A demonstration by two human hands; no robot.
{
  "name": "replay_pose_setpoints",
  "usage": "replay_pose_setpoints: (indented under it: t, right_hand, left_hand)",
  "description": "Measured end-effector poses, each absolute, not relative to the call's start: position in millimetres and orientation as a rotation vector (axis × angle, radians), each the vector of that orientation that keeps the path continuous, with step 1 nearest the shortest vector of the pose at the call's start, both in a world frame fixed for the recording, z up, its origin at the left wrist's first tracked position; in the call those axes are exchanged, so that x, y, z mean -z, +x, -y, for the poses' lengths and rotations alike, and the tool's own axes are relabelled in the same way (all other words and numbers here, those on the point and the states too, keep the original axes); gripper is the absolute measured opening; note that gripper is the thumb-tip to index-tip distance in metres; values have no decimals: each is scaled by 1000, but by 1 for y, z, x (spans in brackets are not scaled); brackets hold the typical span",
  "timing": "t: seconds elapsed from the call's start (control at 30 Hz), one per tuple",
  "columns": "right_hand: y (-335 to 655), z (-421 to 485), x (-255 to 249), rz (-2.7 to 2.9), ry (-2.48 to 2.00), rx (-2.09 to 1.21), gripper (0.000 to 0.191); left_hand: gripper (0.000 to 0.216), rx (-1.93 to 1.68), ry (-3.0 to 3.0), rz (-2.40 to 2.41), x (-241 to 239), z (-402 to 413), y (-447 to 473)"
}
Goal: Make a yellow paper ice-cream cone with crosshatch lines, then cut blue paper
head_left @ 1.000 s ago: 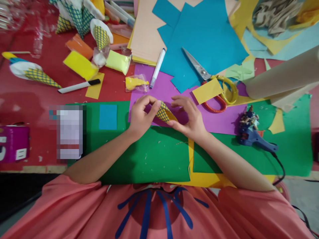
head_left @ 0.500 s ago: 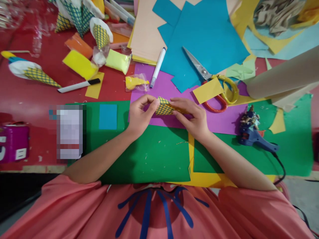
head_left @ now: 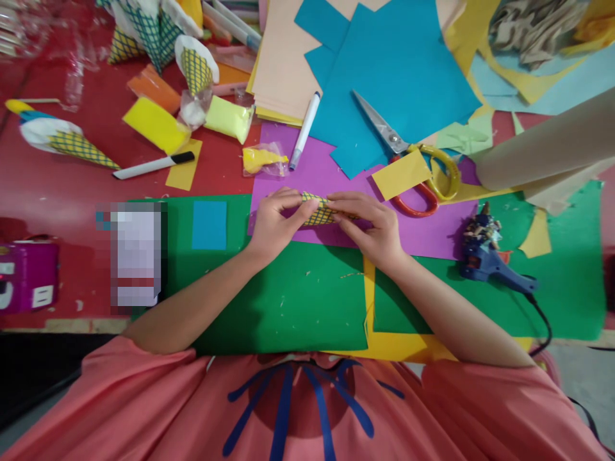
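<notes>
Both hands meet over the purple sheet (head_left: 432,234) near the table's middle. My left hand (head_left: 275,224) pinches the wide end of a small yellow paper cone with a blue grid pattern (head_left: 314,210). My right hand (head_left: 372,224) lies over the cone's other end, fingers pressed down along it. The cone lies nearly level between the two hands, its tip hidden under my right fingers. Green paper sheets (head_left: 288,294) lie just below the hands.
Scissors with yellow and red handles (head_left: 408,157) lie upper right of the hands. A blue glue gun (head_left: 485,259) rests at right, its cord trailing off the edge. White markers (head_left: 303,131) (head_left: 152,166), finished cones (head_left: 72,144), blue sheets (head_left: 398,70) and clay packets (head_left: 228,118) crowd the far side.
The cone has turned from tilted to nearly level. My right hand has come down over its narrow end, and my left fingers have closed tighter on the wide end.
</notes>
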State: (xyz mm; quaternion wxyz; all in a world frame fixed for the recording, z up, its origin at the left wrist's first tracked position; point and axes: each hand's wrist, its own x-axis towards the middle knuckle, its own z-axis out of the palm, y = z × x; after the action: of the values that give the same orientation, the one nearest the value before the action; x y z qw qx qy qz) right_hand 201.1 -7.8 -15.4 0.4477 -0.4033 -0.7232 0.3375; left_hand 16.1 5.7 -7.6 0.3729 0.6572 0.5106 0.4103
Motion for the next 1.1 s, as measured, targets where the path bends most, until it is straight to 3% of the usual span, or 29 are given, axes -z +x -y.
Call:
replay_pose_setpoints:
  t: [0.1,0.3,0.53,1.1]
  right_hand:
    - [201,6,15,1628,-1052,-945,24]
    - [202,3,14,1486,-937,-1198,46]
    - [202,1,11,1402,-1022,-1236,23]
    - [202,-1,17,1137,-977,-1468,21]
  left_hand:
    - [37,-1066,1618,-1324,9,-5,16]
    - [38,-1116,1495,-1328,7,-2,18]
    - [34,-1092,1469,-1288,7,0,19]
    - [28,-1064,1426,-1293,5,0,20]
